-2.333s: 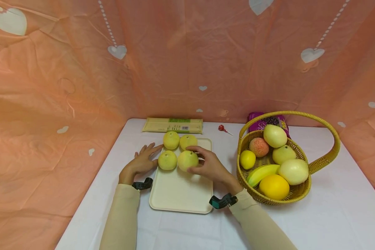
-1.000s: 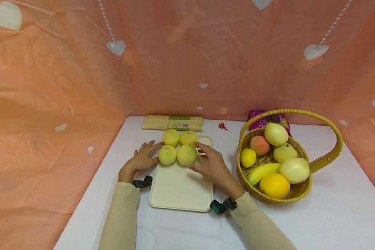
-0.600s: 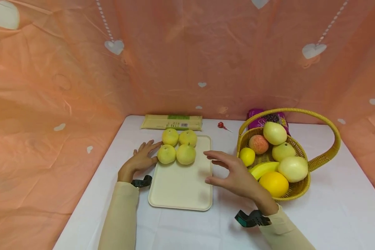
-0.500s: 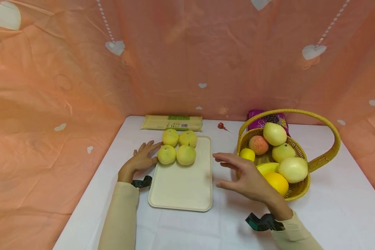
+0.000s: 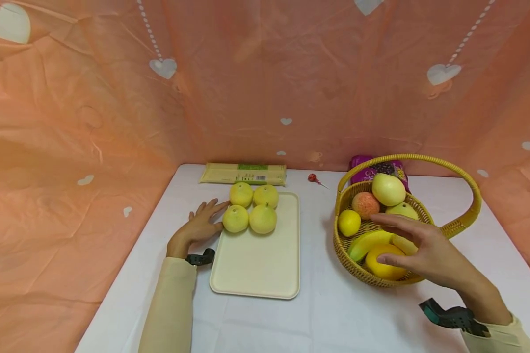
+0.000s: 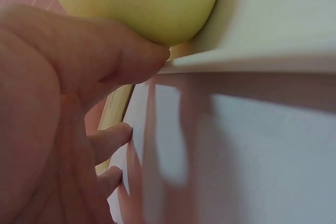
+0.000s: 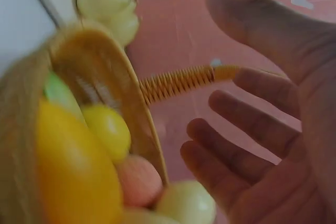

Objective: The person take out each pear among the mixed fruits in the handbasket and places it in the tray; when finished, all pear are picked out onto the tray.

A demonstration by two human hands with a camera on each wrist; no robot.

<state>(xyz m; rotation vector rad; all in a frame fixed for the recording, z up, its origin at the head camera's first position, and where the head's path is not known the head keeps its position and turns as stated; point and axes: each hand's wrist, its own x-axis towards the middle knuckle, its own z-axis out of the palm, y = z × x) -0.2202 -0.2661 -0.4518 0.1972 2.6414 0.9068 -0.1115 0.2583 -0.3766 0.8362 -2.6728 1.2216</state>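
On the cream tray (image 5: 256, 274) several round yellow-green fruits sit together in two rows; the front right one (image 5: 263, 218) has a short stem. My left hand (image 5: 199, 226) lies at the tray's left edge with fingers spread, its thumb tip right at the rim beside the front left fruit (image 6: 142, 3). My right hand (image 5: 428, 247) hovers over the wicker basket (image 5: 357, 274), thumb and fingers apart and holding nothing. Below it are a banana (image 5: 371, 241) and an orange-yellow fruit (image 5: 382, 269); a large pale fruit is mostly hidden behind the hand.
The basket also holds a lemon (image 5: 349, 223), a peach (image 5: 365, 205) and pale green fruits (image 5: 388, 189), under a tall arched handle (image 5: 415, 157). Behind stand a purple packet (image 5: 361, 169), a lollipop (image 5: 312, 178) and a flat beige packet (image 5: 229, 173).
My right hand has let go of the front right fruit on the tray and moved right to above the basket. That fruit shifted slightly back. My left hand has stayed at the tray edge.
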